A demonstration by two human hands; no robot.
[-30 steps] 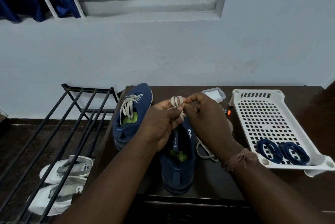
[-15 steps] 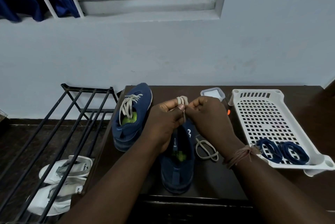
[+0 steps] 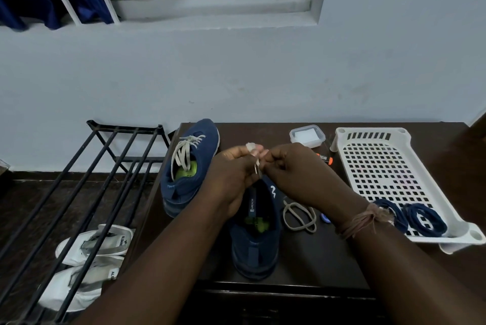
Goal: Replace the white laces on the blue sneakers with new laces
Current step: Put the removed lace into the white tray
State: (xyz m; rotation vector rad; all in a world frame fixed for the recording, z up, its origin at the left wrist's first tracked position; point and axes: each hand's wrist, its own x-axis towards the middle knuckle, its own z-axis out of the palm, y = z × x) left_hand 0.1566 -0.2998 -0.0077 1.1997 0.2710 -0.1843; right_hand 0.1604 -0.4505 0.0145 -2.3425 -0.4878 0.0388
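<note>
At the far left a black metal shoe rack point(image 3: 86, 182) of thin parallel bars stands on the floor, with a pair of white slip-on shoes point(image 3: 89, 259) lying under it. On the dark wooden table point(image 3: 328, 266), the left blue sneaker point(image 3: 189, 167) is laced with a flat white lace point(image 3: 185, 151) and shows a lime-green insole. Nearer the camera sits the second blue sneaker point(image 3: 256, 240), its knit upper matte, its eyelets bare and its tongue standing loose.

Above this shoe the left hand point(image 3: 234, 169) and right hand point(image 3: 294, 169) meet, fingers curled; both pinch a bundled white lace point(image 3: 253, 152), a small folded loop of it poking above the left thumb. Half a second ago the loop stood taller and the bundle looked looser; now it is pulled down tighter between the fingertips. The free tail of lace point(image 3: 299, 215) on the table has kept its loose oval by the right wrist, which wears a brown thread band point(image 3: 365, 219).

Behind the hands lie a small clear lidded box point(image 3: 307, 135) and an orange-tipped marker point(image 3: 326, 157). At the right a white perforated plastic tray point(image 3: 381, 167) holds two coiled dark blue laces point(image 3: 413, 217) at its near end.
</note>
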